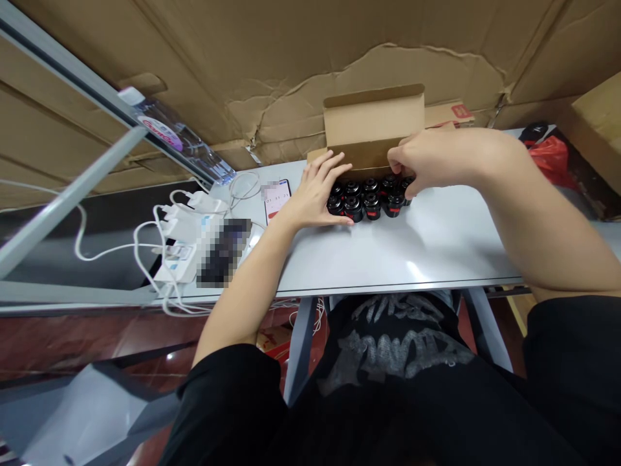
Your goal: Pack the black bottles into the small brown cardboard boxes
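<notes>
Several short black cylindrical parts with red marks (372, 206) stand upright in two rows on the pale table, close together. My left hand (317, 191) lies at the left end of the rows with its fingers spread, its thumb along the front and its other fingers reaching towards the box. At the right end, my right hand (427, 162) has thumb and fingers bent round one black cylindrical part (408, 186), partly hidden by them. Just behind the rows stands an open cardboard box (373, 123), its lid raised. What lies inside the box is hidden.
Left of my arm are a phone showing a timer (277, 199), a blurred-out dark device (223, 252) and a white power strip (177, 259) with tangled cables. A water bottle (187, 139) leans behind a metal frame. A red bag (550, 158) is at the right.
</notes>
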Demonstrator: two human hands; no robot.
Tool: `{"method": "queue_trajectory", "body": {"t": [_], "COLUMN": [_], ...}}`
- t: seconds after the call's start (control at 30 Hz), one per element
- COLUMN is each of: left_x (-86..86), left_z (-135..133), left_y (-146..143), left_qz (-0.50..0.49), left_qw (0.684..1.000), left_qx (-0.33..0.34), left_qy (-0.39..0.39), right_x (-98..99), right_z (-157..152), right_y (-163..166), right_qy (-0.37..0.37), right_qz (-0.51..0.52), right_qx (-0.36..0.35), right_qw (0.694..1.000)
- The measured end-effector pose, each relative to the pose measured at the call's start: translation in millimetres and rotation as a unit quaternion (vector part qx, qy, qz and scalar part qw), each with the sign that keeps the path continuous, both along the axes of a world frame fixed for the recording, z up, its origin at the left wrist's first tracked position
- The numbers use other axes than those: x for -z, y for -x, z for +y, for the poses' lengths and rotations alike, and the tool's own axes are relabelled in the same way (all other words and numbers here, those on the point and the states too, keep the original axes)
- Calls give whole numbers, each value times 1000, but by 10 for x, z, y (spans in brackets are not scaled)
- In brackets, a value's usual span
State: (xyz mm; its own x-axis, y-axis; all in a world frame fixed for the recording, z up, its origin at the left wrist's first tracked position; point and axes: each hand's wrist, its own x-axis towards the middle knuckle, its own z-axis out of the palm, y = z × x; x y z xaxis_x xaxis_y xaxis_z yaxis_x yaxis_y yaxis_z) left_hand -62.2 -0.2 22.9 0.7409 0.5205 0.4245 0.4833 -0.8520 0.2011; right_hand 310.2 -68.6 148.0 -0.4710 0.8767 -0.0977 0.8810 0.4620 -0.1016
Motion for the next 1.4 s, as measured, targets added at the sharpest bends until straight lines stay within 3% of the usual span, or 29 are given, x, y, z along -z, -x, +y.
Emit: {"method": "queue_trajectory", "body": {"t": [0.1,0.4,0.77,0.87,0.97,1.13,1.23,1.4], "left_x": [0,-71,-73,-71,-72,-132,-175,-159], "left_z": [-4,-71,-139,-169,-193,-186,-161,-77], "left_y": [0,-10,-69,-83,-51,21,-4,-71], "left_qz": [-1,-14,-10,-43,-116,-202,-207,-216], "left_qw": [1000,1000,1000,999,990,972,970,965], "left_qx": [0,5,7,-4,-42,-91,-83,-95], "left_qy": [0,17,6,-32,-62,-79,-95,-113], "right_x": [-38,272,222,118,-116,-427,-310,154], "right_z": [10,168,107,71,11,-163,-270,-351], "right_y": [-2,130,223,161,48,-109,-206,-408], "right_qy": [-4,-31,-42,-14,26,6,15,15], "right_qz": [-19,18,-20,2,10,-12,27,126], "right_qx": [-4,-15,-21,-21,-2,56,37,-34], "right_qw": [1000,999,999,1000,1000,998,999,991]}}
